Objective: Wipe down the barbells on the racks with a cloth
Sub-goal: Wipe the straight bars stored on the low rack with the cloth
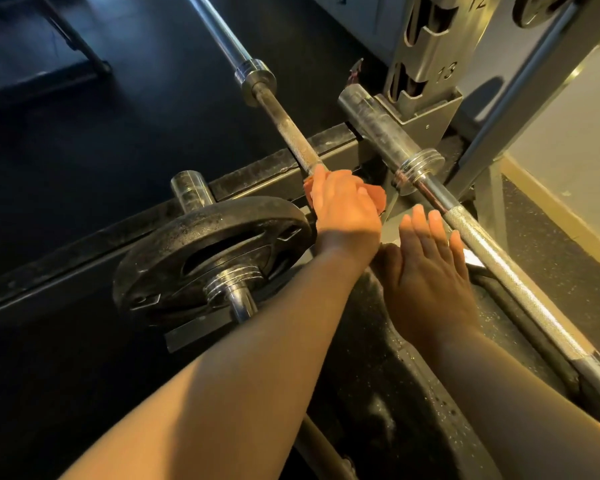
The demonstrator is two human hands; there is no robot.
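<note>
My left hand grips an orange cloth wrapped around the knurled shaft of a steel barbell that runs from the upper left down to the hand. My right hand hovers with fingers straight, holding nothing, just left of a second barbell whose sleeve and collar lie on the rack. The cloth is mostly hidden under my left hand.
A black weight plate sits on a third bar's sleeve at the lower left. The grey rack upright with numbered slots stands at the top right. A black floor beam crosses from the left. Dark rubber flooring lies around.
</note>
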